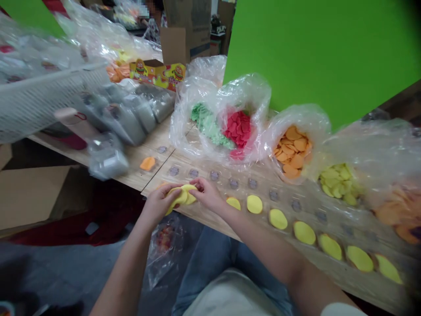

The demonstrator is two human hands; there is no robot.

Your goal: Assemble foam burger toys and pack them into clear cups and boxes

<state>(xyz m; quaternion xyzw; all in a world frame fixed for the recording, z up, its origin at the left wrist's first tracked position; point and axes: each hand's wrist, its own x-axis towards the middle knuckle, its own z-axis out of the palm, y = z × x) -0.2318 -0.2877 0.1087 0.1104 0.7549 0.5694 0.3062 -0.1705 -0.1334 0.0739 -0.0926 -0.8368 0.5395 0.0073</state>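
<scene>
Several thin yellow discs (pixel 184 196) are bunched together between my two hands over the front edge of the table. My left hand (pixel 163 199) is closed around one side of the bunch. With its fingertips, my right hand (pixel 204 192) pinches the other side. To the right, a row of clear plastic trays runs along the table, and yellow discs (pixel 254 204) lie in their front hollows. Small grey pieces (pixel 233 183) sit in the hollows behind. An orange disc (pixel 148 163) lies in a tray at the left, beyond my hands.
Open plastic bags hold green pieces (pixel 210 125), red pieces (pixel 238 129), orange discs (pixel 293 151) and yellow-green pieces (pixel 340 182). Stacked clear packs (pixel 125 116), a pale bottle (pixel 76 123) and a white basket (pixel 49 94) crowd the left. A green panel (pixel 315 57) stands behind.
</scene>
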